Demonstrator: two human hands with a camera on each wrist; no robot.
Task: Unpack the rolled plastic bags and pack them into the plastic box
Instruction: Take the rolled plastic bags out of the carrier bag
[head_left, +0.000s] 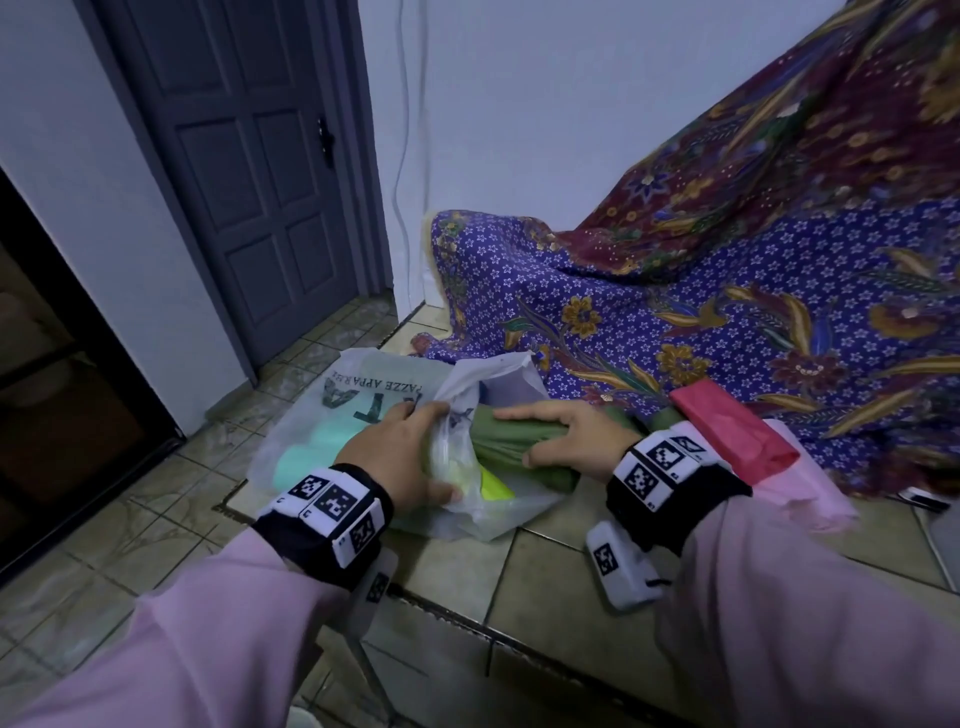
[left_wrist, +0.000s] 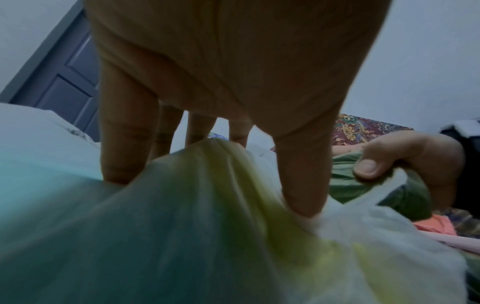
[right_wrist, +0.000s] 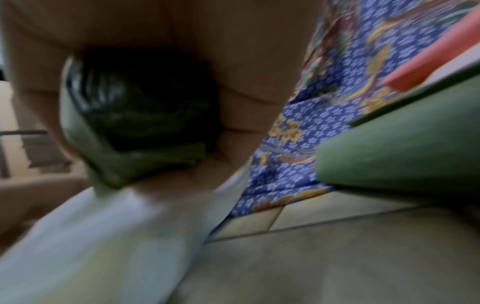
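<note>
A translucent white carrier bag (head_left: 322, 405) with dark printing lies on the tiled ledge (head_left: 545, 571). It holds teal rolls (head_left: 311, 452), a yellow piece (head_left: 493, 488) and a green rolled bag (head_left: 498, 441). My left hand (head_left: 395, 447) pinches the carrier bag's gathered mouth; in the left wrist view its thumb (left_wrist: 303, 185) and fingers press into the bag (left_wrist: 207, 205). My right hand (head_left: 566, 441) is curled round the green roll at the bag's mouth, as the right wrist view shows (right_wrist: 135, 123). A second green roll (right_wrist: 402, 148) lies to the right. No plastic box is in view.
A red bag (head_left: 727, 431) and a pink bag (head_left: 810, 493) lie right of my right wrist. A purple patterned cloth (head_left: 727, 291) drapes over something behind them. The ledge drops to a lower tiled floor (head_left: 104, 545) on the left, before a grey door (head_left: 249, 156).
</note>
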